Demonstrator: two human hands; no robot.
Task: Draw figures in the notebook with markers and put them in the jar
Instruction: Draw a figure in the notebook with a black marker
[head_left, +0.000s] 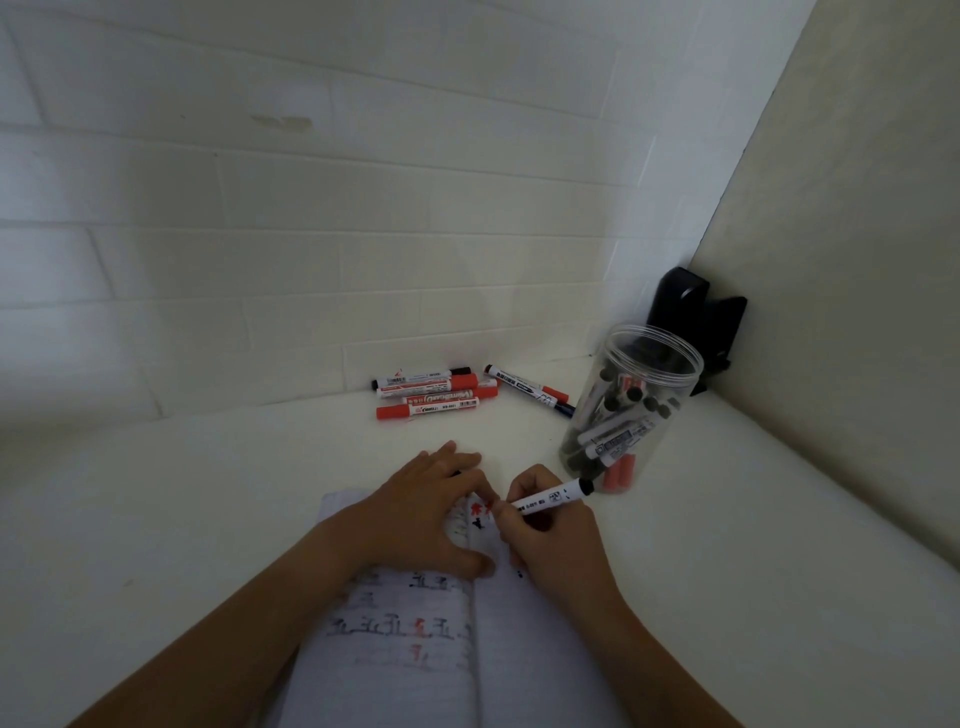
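The left hand (423, 512) lies flat on the open notebook (415, 639), fingers spread and straight, pinning the page near the fold. Behind it, by the wall, loose markers (434, 395) lie in a heap on the counter (182, 519), mostly red-capped, with one more (530, 391) angled just beside them. The right hand (545, 525) pinches a marker (553, 498), fingers curled round its barrel, tip down at the top of the right page where red and black figures already show. So the drawing step looks to be in hand. Further right stands the clear jar (631, 410), lidless and already holding many markers. Next, I'd judge, the hand must lift and carry this marker right, dropping it in the jar's mouth.
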